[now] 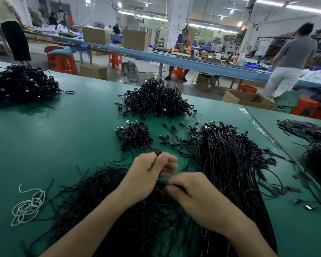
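Observation:
My left hand (148, 175) grips a small coiled black cable (157, 152), whose top shows above the curled fingers. My right hand (191, 193) pinches a thin black tie (164, 182) at the coil's lower side, fingers curled. Both hands hover above a loose heap of black ties (107, 197) on the green table (54, 145). To the right lies a long bundle of straight black USB cables (228, 160). Beyond the hands sits a small pile of coiled cables (135, 136), and farther back a large pile (156, 99).
A tangle of white string (28, 204) lies at the left. Another big cable heap (20, 84) is at the far left, more black parts (304, 128) on the right. Cardboard boxes (248, 99), red stools (65, 64) and people stand beyond the table edge.

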{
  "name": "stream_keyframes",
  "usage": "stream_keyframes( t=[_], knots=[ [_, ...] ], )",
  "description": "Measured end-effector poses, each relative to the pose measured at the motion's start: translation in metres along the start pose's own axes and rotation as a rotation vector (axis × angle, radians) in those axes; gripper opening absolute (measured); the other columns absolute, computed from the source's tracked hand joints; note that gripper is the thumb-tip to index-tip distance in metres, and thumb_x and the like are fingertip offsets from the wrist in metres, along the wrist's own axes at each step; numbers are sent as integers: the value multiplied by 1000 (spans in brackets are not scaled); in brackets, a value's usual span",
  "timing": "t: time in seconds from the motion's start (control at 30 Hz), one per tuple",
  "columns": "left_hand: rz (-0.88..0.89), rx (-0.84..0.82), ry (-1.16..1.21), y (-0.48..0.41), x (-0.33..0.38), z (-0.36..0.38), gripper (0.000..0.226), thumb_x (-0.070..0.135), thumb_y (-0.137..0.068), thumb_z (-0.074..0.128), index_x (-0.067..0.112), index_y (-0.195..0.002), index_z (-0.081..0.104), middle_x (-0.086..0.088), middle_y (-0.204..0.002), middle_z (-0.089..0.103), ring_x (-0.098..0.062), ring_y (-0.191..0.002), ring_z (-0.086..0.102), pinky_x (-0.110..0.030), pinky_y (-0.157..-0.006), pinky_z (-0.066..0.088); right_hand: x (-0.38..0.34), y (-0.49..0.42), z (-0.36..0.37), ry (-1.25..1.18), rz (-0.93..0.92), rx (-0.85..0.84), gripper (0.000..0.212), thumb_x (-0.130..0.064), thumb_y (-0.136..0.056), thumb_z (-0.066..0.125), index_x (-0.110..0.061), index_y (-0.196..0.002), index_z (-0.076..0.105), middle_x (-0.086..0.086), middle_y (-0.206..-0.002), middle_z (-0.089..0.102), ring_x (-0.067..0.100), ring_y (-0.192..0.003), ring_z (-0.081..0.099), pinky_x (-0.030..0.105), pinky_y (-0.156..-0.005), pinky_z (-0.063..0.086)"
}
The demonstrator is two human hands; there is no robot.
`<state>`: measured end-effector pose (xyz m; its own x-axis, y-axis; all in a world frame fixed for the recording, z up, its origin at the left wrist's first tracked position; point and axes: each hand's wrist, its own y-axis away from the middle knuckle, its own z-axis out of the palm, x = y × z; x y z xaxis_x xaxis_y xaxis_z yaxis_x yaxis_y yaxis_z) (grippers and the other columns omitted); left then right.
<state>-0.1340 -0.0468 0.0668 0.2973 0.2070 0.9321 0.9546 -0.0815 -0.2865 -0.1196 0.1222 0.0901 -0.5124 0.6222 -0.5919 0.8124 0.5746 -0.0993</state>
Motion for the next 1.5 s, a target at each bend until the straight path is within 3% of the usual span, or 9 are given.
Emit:
stream_keyframes(
  t=[0.23,0.37,0.53,0.8,1.03,1.23,1.3,1.4,1.5],
  knots=[
    [-312,-374,144,13,8,-2,59,48,-103,35,22,-57,62,5,-47,46,-11,-39,42,-19,-44,37,3,0,-16,-273,-28,273,12,-22,-84,78,-24,-75,70,-8,-70,69,6,-64,63,19,-62,47],
    [-438,-638,380,15,10,-16,50,53,-101,41,24,-60,43,8,-49,34,-7,-40,33,-17,-40,30,8,0,-17,-477,-9,126,10,-20,-82,77,-17,-80,67,-5,-98,73,9,-91,69,26,-79,55],
    [-468,-784,616,20,9,-24,47,41,-103,43,20,-61,46,1,-58,53,-13,-52,56,-22,-54,48,7,2,-15,-499,-90,47,11,-18,-86,77,-16,-83,67,0,-82,72,9,-75,65,24,-69,51],
    [-381,-449,123,17,1,-13,52,36,-106,39,17,-62,56,-3,-68,59,-9,-59,54,-17,-65,45,4,-1,-7,-151,-64,151,20,-19,-89,72,-28,-77,60,-11,-76,67,8,-72,63,17,-64,48],
    [-668,-354,631,15,2,0,48,34,-102,27,7,-100,67,-21,-100,67,-36,-89,70,-46,-67,59,2,-16,2,-139,-74,299,15,-15,-87,74,-21,-78,63,-8,-73,65,9,-71,63,24,-63,51],
    [-711,-217,461,11,-9,7,76,68,-97,29,15,-61,70,-5,-57,56,-13,-37,41,-16,-32,25,6,-30,12,-226,-68,321,14,-22,-89,72,-28,-80,62,-8,-79,66,10,-55,64,18,-54,49],
    [-673,-114,360,9,-16,3,71,70,-94,35,19,-57,66,2,-50,45,-10,-35,29,-15,-33,18,13,-32,15,-341,2,343,9,-37,-90,67,-30,-86,64,-10,-85,69,8,-67,67,20,-63,52],
    [-643,74,446,6,-27,-8,64,65,-94,41,19,-51,54,5,-46,33,-9,-34,22,-15,-32,16,28,-27,21,-442,237,277,50,-72,-88,42,-26,-92,63,-6,-81,70,4,-69,65,20,-65,48],
    [-650,206,576,3,-35,-16,64,60,-99,38,21,-48,44,5,-47,27,-9,-35,19,-17,-31,17,46,-20,40,-75,331,36,33,-56,-93,55,-24,-92,65,-7,-82,65,4,-71,59,23,-68,52]
  ],
)
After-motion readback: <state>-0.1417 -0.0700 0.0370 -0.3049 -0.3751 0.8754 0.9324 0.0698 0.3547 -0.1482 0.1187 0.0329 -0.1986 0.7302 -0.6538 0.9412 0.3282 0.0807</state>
